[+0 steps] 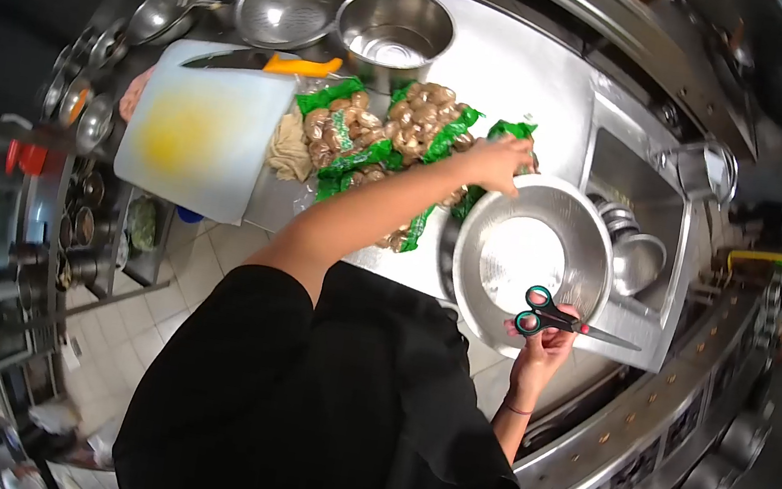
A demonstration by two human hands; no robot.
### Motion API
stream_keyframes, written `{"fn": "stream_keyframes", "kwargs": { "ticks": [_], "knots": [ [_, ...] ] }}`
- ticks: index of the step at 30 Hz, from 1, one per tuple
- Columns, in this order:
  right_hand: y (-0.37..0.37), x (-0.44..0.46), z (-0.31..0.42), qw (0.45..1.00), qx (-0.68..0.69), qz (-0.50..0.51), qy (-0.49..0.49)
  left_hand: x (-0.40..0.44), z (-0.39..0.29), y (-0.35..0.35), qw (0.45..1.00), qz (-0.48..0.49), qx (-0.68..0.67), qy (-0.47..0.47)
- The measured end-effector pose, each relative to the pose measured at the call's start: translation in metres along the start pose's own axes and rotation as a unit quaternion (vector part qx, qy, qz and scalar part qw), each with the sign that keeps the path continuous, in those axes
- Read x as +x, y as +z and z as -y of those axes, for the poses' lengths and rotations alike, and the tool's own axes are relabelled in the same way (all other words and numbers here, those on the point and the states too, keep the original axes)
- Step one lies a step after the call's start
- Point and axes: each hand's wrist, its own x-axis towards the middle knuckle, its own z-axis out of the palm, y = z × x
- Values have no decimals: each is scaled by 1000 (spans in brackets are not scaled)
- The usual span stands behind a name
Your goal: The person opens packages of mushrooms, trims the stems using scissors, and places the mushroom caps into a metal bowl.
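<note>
Large steel bowl (491,234): the landmark, standing on the near right part of the steel counter (530,58).
Left hand (501,163): just beyond the bowl's far left rim, fingers bent over a green-edged bag (512,129); whether they are closed on it, I cannot tell.
Right hand (550,342): at the bowl's near right rim, clamped on the scissors.
Scissors (554,318): over the bowl's near right rim as seen from above, handles green and black, blades together and pointing right.
Mushroom bags (422,120): grouped left of the bowl, brown mushrooms showing through clear film with green print.
Cutting board (213,117): well left of the bowl, stained yellow.
Knife (303,65): also well left of the bowl, at the board's far edge, its handle yellow.
Deep pot (395,14): beyond the bowl, to its far left.
Sink (616,162): right of the bowl, with smaller steel bowls (639,263) in it.
</note>
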Motion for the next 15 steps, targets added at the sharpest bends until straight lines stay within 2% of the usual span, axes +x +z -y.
{"fn": "stream_keyframes", "kwargs": {
  "ticks": [2,4,6,8,10,11,13,15],
  "knots": [
    [6,-17,5,999,11,-27,17,-1,-5,-4,997,44,58,-33],
    [4,-23,3,997,31,45,46,1,-5,-10,991,71,96,-54],
    [7,-27,-1,992,73,42,97,10,3,-9,992,76,78,-59],
    [-1,-28,-12,992,31,63,108,19,24,-1,998,56,30,9],
    [-9,-24,-19,992,-1,88,96,5,27,-14,995,19,-101,12],
    [-13,-21,-20,992,-37,92,80,-7,28,-16,984,-48,-172,30],
    [-32,-16,-30,994,-55,87,45,-73,0,-39,960,-213,-181,30],
    [-43,-9,-26,993,-84,78,34,-139,1,-43,936,-342,84,21]
  ]
}}
